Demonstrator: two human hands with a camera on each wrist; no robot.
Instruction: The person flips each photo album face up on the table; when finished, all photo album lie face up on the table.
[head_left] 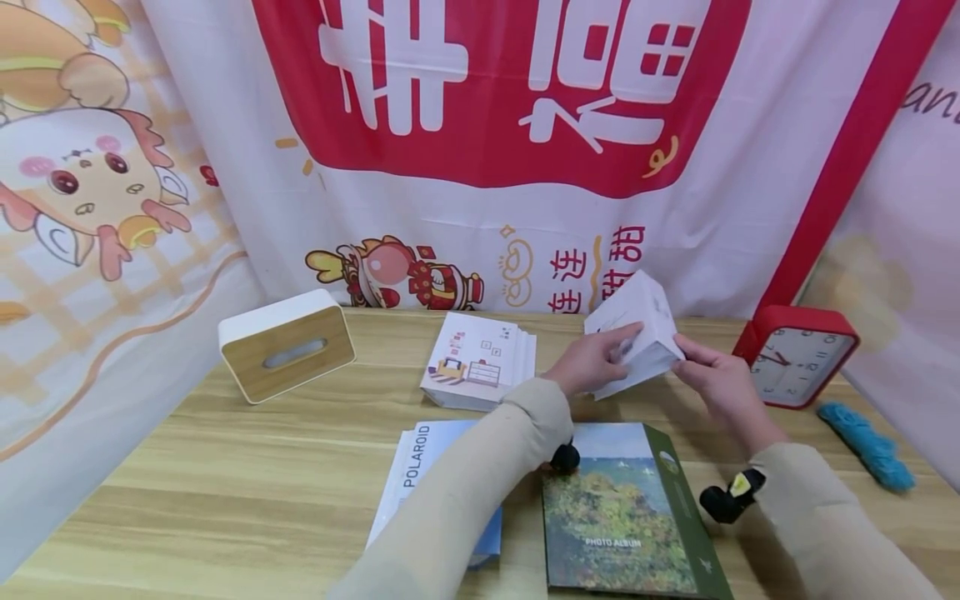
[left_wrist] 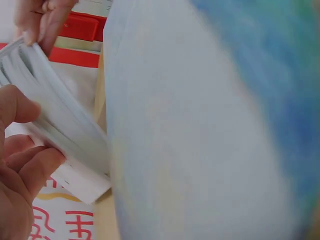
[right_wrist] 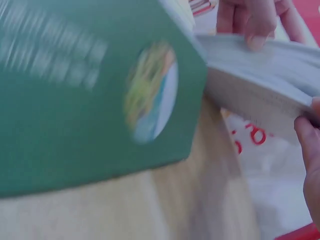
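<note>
Both hands hold a small thick white album (head_left: 632,325) tilted up off the table at the back, its leaves showing at the edge in the left wrist view. My left hand (head_left: 592,358) pinches its near left side, thumb on one face and fingers on the other. At its right corner, my right hand (head_left: 716,379) grips the cover edge between thumb and fingers. Just below lies a green photo album (head_left: 618,517) with a painted landscape cover. Left of the hands sits a stack of white albums (head_left: 476,358) with a furniture drawing on top.
A blue POLAROID album (head_left: 427,467) lies under the left forearm. At the back left a tissue box (head_left: 288,346) with a wooden front stands tilted. A red clock (head_left: 802,354) and a teal yarn bundle (head_left: 866,446) are on the right. A printed curtain (head_left: 465,208) hangs behind the table.
</note>
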